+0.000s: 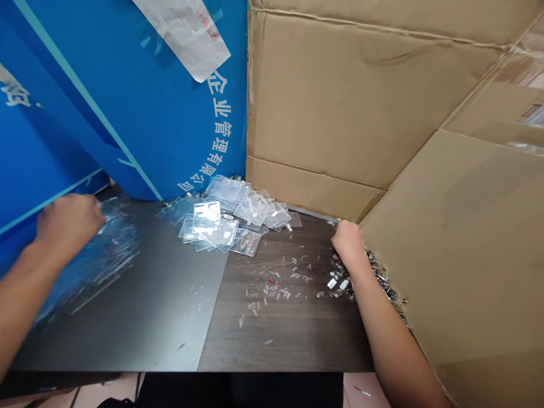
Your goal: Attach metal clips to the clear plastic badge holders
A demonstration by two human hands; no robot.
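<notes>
My left hand (70,221) rests on a stack of clear plastic sleeves (100,258) at the left of the dark table (170,317); its fingers curl down onto the top sheets and are partly smeared. My right hand (349,241) reaches into a heap of small metal clips (340,280) at the table's right side, fingers bent down and hidden among them. A loose pile of clear plastic badge holders (229,218) lies at the back middle, between the two hands.
Small clear plastic bits (272,286) are scattered across the table's middle. A blue printed board (127,102) stands at the back left. Brown cardboard walls (340,96) close off the back and right (467,255). The table's front edge runs along the bottom.
</notes>
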